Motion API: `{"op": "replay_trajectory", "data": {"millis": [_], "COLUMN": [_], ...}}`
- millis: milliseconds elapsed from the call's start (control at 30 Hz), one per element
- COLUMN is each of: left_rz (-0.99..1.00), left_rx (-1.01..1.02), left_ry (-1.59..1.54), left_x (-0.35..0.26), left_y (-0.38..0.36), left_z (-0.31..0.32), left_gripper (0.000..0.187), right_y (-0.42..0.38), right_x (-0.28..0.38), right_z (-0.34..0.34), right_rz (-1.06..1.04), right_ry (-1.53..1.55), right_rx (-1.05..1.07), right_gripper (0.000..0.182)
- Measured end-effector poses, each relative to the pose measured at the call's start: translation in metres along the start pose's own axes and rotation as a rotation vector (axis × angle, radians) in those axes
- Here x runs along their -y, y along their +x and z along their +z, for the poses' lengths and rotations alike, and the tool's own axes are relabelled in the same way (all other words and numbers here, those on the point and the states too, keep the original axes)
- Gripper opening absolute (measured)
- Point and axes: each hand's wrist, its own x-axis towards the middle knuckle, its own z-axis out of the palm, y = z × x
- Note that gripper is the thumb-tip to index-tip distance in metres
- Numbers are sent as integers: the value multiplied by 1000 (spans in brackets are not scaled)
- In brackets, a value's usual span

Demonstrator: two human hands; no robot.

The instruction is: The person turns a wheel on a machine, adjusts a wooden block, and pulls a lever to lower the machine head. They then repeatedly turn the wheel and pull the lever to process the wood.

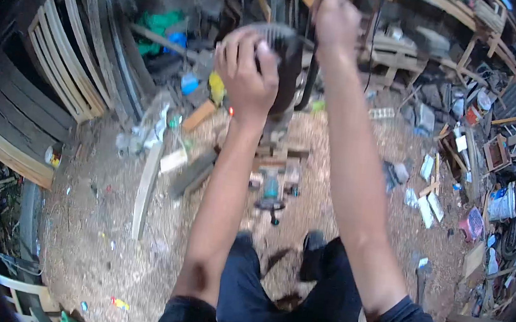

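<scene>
My left hand point(246, 73) is curled over the top of a dark, rounded machine housing point(289, 68) with ribs along its upper edge. Higher up and to the right, my right hand point(337, 19) is closed in a fist, smeared by motion. A thin dark bar point(309, 82) runs down close by it; whether the fist grips this bar I cannot make out. Below the housing lie stacked wood blocks point(280, 157). Nearer my feet, a teal power tool point(271, 187) with a dark round base rests on the ground.
Curved wooden slats point(63, 58) lean at the left. A long plank point(146, 190) and an orange-brown block point(199, 115) lie on the chip-covered ground point(102, 233). Scrap, a pink basket point(472, 224) and a small wooden frame point(496, 153) crowd the right side.
</scene>
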Motion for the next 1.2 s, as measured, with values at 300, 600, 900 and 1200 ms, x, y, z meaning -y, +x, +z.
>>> {"op": "replay_trajectory", "data": {"millis": [300, 600, 900, 1200], "left_rz": [-4, -11, -63, -25], "left_rx": [-28, -52, 46, 136], "left_ry": [-1, -12, -60, -146], "left_x": [1, 29, 26, 31], "left_y": [-4, -14, -19, -11], "left_z": [-4, 23, 12, -1], "left_gripper": [23, 20, 22, 27], "right_y": [6, -82, -18, 67], "right_x": [-2, -3, -21, -58], "right_z": [-4, -38, -20, 20], "right_rz": [110, -104, 65, -297], "right_ry": [221, 326, 83, -306], "right_rx": [110, 114, 115, 66], "right_gripper": [30, 37, 41, 62]}}
